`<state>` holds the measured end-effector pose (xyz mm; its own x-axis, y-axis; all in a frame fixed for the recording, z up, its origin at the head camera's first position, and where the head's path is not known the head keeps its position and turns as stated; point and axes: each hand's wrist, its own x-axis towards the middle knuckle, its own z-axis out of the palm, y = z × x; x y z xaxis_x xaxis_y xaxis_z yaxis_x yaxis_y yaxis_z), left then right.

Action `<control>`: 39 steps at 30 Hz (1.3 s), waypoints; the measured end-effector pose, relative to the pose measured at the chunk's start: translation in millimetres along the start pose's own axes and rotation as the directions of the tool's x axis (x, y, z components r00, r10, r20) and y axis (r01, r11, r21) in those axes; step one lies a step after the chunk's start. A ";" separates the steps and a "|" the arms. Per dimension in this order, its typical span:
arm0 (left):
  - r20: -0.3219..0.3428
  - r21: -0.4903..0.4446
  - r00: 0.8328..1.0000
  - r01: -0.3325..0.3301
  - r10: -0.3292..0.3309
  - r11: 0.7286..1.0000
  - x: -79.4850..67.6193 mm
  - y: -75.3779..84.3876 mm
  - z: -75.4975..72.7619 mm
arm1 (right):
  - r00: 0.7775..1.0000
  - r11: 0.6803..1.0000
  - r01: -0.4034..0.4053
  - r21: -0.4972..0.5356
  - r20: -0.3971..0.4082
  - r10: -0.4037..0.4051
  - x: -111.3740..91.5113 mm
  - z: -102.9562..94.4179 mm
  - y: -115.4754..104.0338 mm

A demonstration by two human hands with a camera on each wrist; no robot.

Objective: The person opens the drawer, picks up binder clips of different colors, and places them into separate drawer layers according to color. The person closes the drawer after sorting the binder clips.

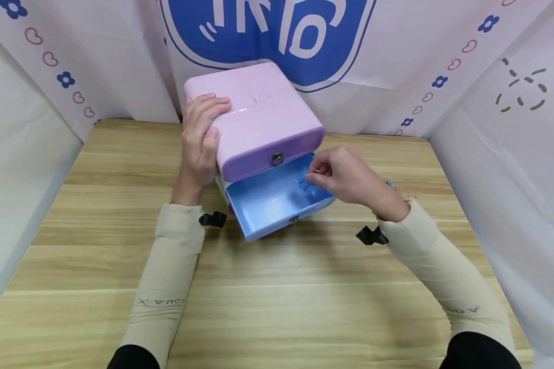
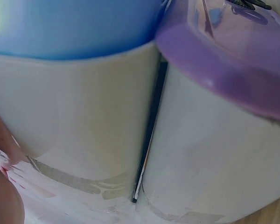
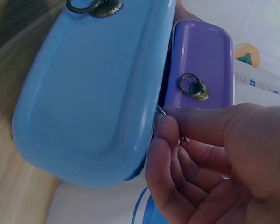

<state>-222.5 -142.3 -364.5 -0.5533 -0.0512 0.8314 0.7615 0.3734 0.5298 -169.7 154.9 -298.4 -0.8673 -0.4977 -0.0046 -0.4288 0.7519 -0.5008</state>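
Note:
A small two-tier drawer chest (image 1: 258, 102) with a pink top stands on the table. Its upper purple drawer (image 1: 249, 163) is closed, and the lower blue drawer (image 1: 272, 205) is pulled out. My left hand (image 1: 200, 136) holds the chest's left side, fingers over the top edge and thumb near the front corner. Over the right end of the blue drawer, my right hand (image 1: 346, 177) pinches a small item with a thin, curved metal part (image 3: 161, 110). Below its fingertips in the head view shows a small blue piece (image 1: 306, 185); I cannot tell what kind of item this is.
Ring pulls hang on the purple drawer (image 1: 277, 159) and the blue drawer (image 3: 95, 7). Behind the chest rises a white printed cloth (image 1: 134, 61) with a blue emblem. Wood-grain table (image 1: 277, 307) extends in front and to both sides.

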 end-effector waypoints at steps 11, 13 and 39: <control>0.009 -0.005 1.000 -0.015 0.015 1.000 -2.3 -5.0 3.0 | 0.989 0.999 -0.010 -0.042 0.144 0.016 10.6 17.7 -1.8; 0.007 -0.007 1.000 -0.016 0.016 1.000 -2.5 -5.2 3.5 | 0.986 0.998 -0.024 -0.050 0.166 0.032 11.4 20.4 -2.2; -0.014 -0.037 1.000 0.003 -0.003 0.999 4.9 27.2 -1.8 | 0.998 0.987 -0.053 -0.151 0.008 0.055 -10.4 -12.5 4.9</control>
<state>-203.9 -134.0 -345.7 -0.5510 -0.0650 0.8320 0.7721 0.3386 0.5378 -165.9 169.2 -290.0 -0.8874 -0.4593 -0.0387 -0.4157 0.8338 -0.3632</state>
